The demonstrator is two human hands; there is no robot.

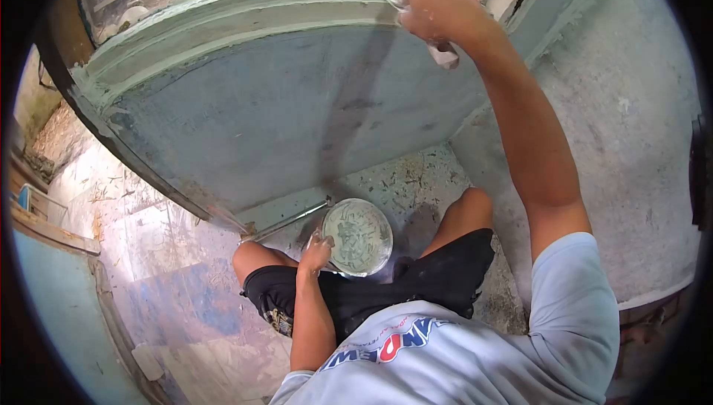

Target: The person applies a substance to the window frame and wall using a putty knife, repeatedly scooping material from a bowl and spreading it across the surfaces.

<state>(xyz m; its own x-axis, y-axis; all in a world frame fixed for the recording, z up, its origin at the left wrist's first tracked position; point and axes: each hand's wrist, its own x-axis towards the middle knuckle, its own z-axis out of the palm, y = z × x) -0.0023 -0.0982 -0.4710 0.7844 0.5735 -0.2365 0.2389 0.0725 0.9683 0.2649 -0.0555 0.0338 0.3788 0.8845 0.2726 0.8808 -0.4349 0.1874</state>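
Note:
My right hand point(444, 11) is raised at the window frame's sill point(297, 15), its fingers closed round what looks like a paintbrush. The pale, smeared handle of this paintbrush point(445, 57) sticks out below the fist, while its other end meets the sill; the fingers hide most of it. Between my knees stands a round bucket point(358, 237), its top showing pale green, patchy material. My left hand point(317, 251) grips the bucket's rim on the left side, with fingers curled over the edge. Pale green coating covers the sill and frame.
Below the sill runs a grey-blue wall panel point(245, 123), meeting a grey side wall point(616, 123) at the right. A thin metal rod point(286, 218) lies along the panel's foot. The floor point(178, 286) is stained and spattered. At lower left is a light blue panel point(56, 286).

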